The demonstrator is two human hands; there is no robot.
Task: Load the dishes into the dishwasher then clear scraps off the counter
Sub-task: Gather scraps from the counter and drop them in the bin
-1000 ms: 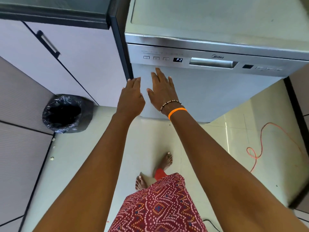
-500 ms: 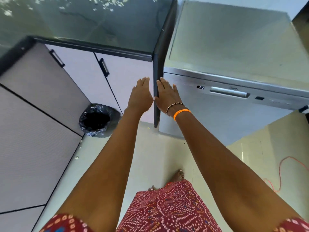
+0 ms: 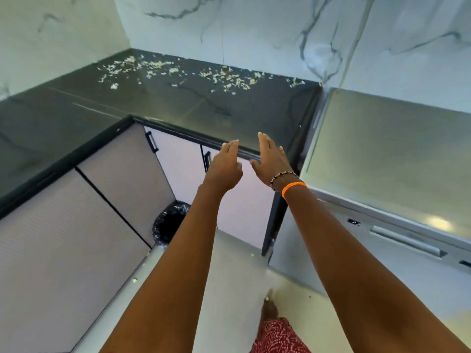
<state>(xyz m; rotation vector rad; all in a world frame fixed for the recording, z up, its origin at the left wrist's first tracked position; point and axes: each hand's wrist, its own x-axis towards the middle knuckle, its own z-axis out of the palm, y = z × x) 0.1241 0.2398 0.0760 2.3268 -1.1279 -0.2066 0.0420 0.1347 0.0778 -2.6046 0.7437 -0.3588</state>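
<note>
Nearest the camera, both forearms reach forward and up. The left hand (image 3: 224,166) and the right hand (image 3: 271,159) are raised side by side just short of the front edge of the tabletop (image 3: 178,108). Each grip is released: fingers straight and together, holding nothing, touching nothing that can be seen. This posture suits a flat-palmed sweep, so the step in hand is judged to be the clearing of scraps.

Below the hands, a bin (image 3: 169,224) lined with a black bag stands on the floor against the cupboards, within reach to receive what is swept off.

To the right, the dishwasher (image 3: 382,154) stands with its door closed; loading is judged complete. A small lit display on its front panel shows a "P", the rest too blurred to read. No brand name is legible.

Farthest off, the scraps (image 3: 224,79) lie scattered along the back of the tabletop near the marble wall, well apart from both hands.
</note>
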